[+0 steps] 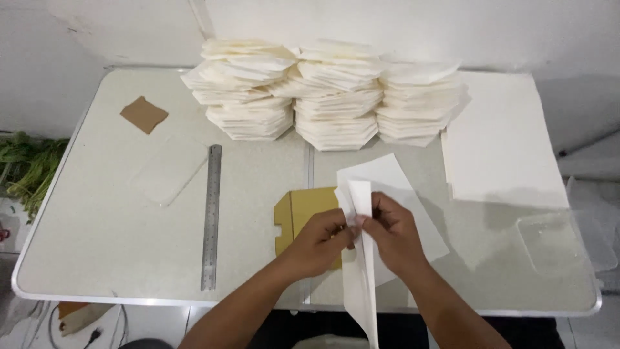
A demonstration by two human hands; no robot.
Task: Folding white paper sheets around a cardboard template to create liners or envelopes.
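Two hands pinching one white paper sheet (394, 194), left hand (318, 242), right hand (394, 234), yellow card (303, 210) beneath, worktop (116, 239).

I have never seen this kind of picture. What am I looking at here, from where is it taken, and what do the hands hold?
The single picture comes from a camera on a person's head, looking down at a table. The left hand and right hand are bare and together pinch a folded white paper sheet. Under them lies a yellow card. Also there: a steel ruler, a brown square, three stacks of folded papers, flat white sheets and a clear plastic box.
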